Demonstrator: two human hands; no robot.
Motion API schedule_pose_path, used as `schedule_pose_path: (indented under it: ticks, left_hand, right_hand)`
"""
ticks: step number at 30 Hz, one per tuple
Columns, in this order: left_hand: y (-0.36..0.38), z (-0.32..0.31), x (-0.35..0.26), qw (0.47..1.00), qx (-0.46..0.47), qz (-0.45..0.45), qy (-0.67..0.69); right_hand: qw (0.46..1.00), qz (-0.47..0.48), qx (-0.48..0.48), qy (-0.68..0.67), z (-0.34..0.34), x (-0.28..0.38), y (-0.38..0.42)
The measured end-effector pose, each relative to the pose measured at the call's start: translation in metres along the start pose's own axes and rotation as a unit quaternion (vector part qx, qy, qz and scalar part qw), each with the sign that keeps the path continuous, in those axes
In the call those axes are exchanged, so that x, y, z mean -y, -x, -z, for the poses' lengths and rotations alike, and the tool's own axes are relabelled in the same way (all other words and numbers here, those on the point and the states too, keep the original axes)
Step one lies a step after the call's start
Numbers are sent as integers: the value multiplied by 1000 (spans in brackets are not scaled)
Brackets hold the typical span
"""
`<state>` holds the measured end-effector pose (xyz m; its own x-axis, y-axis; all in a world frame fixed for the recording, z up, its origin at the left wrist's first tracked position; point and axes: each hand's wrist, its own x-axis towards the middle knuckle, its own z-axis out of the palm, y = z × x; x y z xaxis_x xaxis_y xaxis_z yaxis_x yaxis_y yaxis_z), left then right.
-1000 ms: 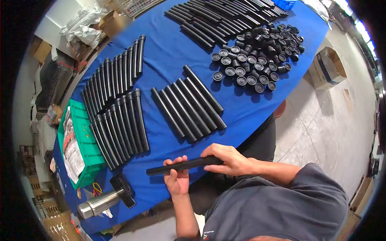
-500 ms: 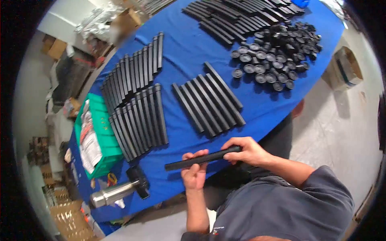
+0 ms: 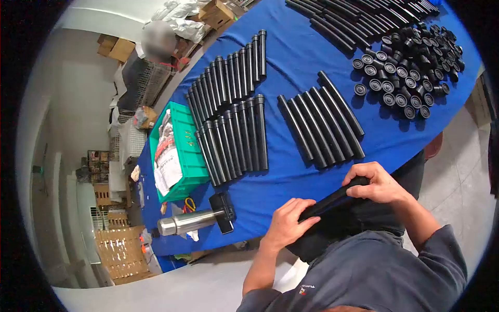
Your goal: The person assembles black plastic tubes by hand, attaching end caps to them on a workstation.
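Observation:
A black tube (image 3: 333,200) is held between my two hands, slanting over the table's near edge. My left hand (image 3: 289,222) grips its lower left end, thumb and fingers around it. Its upper right end sits in my right hand (image 3: 378,183), where the fingers cover the tip. On the blue cloth just beyond lie several loose black tubes (image 3: 321,128) side by side. Right of them is a pile of round black caps (image 3: 403,88). Two rows of tubes with capped ends (image 3: 234,136) lie to the left.
More black tubes (image 3: 364,20) lie at the far end of the blue-covered table (image 3: 291,57). A green crate (image 3: 191,148) with papers and bags stands at the left. Near it lie a steel cylinder with a black head (image 3: 187,222) and yellow-handled scissors (image 3: 190,204).
The camera view has shifted, so the table appears farther right. My left hand has turned from under the tube to gripping its left end. The tube now tilts more steeply.

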<state>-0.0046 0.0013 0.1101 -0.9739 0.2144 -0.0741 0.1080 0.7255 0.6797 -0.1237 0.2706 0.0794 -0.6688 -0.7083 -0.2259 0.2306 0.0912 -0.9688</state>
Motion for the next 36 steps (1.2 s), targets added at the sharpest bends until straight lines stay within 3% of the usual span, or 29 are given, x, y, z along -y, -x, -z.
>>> schedule_pose_path:
  ticks: [4, 5, 7, 10, 17, 24, 29, 36]
  left_hand:
    - [-10, -2, 2, 998, -42, -41, 19]
    - [-13, 2, -2, 998, -53, -28, 21]
    - [-20, 11, 1, 994, -97, 10, 48]
    - [-58, 41, 5, 976, -198, 55, 69]
    - [-233, 87, 60, 944, -305, -18, -128]
    - [-397, 84, 105, 910, -296, 70, -282]
    - [-461, 73, 125, 875, -314, 136, -343]
    - [-487, 70, 140, 859, -308, 180, -368]
  right_hand:
    - [989, 131, -67, -7, 3, -4, 0]
    - [988, 101, -88, -74, 9, 3, 7]
    - [972, 116, -196, -56, 31, 1, 11]
    - [921, 131, -321, 177, 66, -32, 3]
    - [893, 171, -337, 243, 78, -45, -2]
    - [893, 158, -345, 243, 84, -45, 0]
    - [895, 158, -338, 245, 89, -45, 1]
    - [898, 156, -341, 231, 90, -48, 0]
